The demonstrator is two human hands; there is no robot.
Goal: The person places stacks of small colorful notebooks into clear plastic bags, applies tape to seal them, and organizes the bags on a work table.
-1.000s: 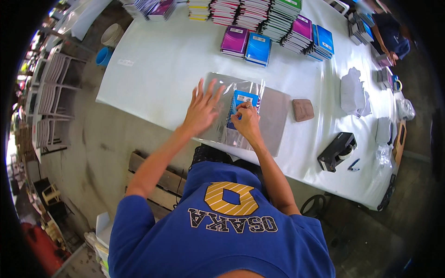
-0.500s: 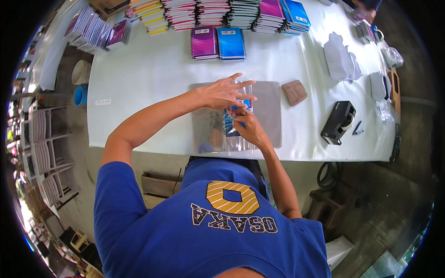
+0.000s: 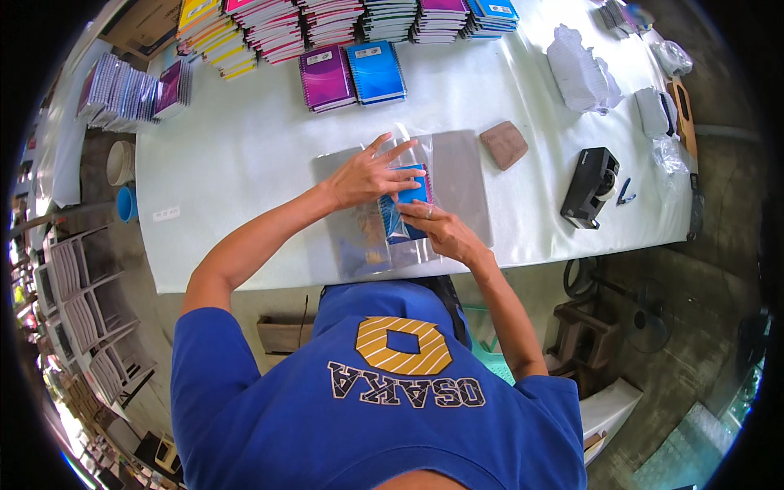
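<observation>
Nearest us, at the table's front edge, our right hand (image 3: 445,233) pinches the lower end of a blue spiral notebook (image 3: 406,204) that sits inside a clear plastic sleeve (image 3: 384,237). Our left hand (image 3: 367,174) lies flat with fingers spread, pressing on the sleeve and notebook top. A second ago that hand was spread wider to the left on the bare plastic; now it has slid over the notebook, so we judge the book is nearly seated in its sleeve. Under them lies a grey mat (image 3: 461,184) on the white tablecloth (image 3: 245,155). To the right stand a brown pad (image 3: 504,144) and a black tape dispenser (image 3: 590,188). Farther back rest a purple notebook (image 3: 325,77) and a blue notebook (image 3: 376,72), each with a small white label, before rows of stacked notebooks (image 3: 343,20).
</observation>
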